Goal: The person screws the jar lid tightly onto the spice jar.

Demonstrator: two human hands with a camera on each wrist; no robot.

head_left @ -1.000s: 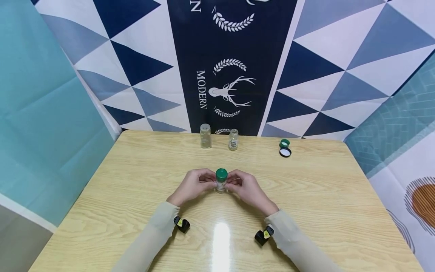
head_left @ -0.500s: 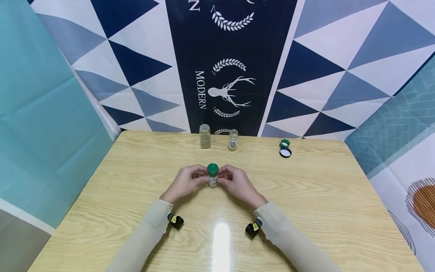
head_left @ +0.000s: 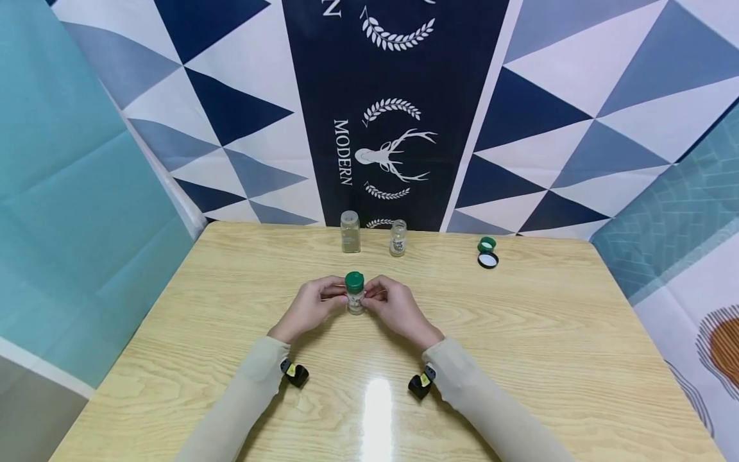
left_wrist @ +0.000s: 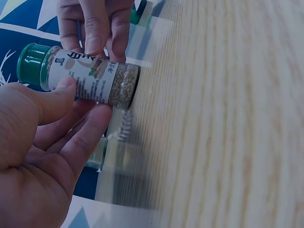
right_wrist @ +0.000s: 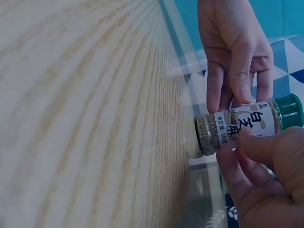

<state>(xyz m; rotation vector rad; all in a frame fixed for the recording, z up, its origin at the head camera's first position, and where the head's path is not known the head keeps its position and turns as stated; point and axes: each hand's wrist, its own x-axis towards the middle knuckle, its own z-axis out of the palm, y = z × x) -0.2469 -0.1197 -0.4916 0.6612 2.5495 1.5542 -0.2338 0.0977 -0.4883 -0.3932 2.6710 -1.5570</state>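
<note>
Green-capped, a white sesame shaker jar (head_left: pixel 355 299) labelled 白芝麻 and 30克 is held upright between two half-curled hands, at the middle of the wood-grain table (head_left: pixel 548 321). It is pinched from one side by the left hand (head_left: pixel 308 308), whose thumb is pressed to the label, and from the other by the right hand (head_left: pixel 398 310), whose thumb and bent fingers are placed in much the same way. Pale seeds (left_wrist: pixel 124 85) are seen through its clear wall; whether its base is touching the table cannot be told. Along the back edge a tall clear bottle (head_left: pixel 350 233) and a shorter clear glass jar (head_left: pixel 398 239) are stood apart. To the right, a green cap (head_left: pixel 487 244) and a black-rimmed lid (head_left: pixel 487 259) are laid close together
</note>
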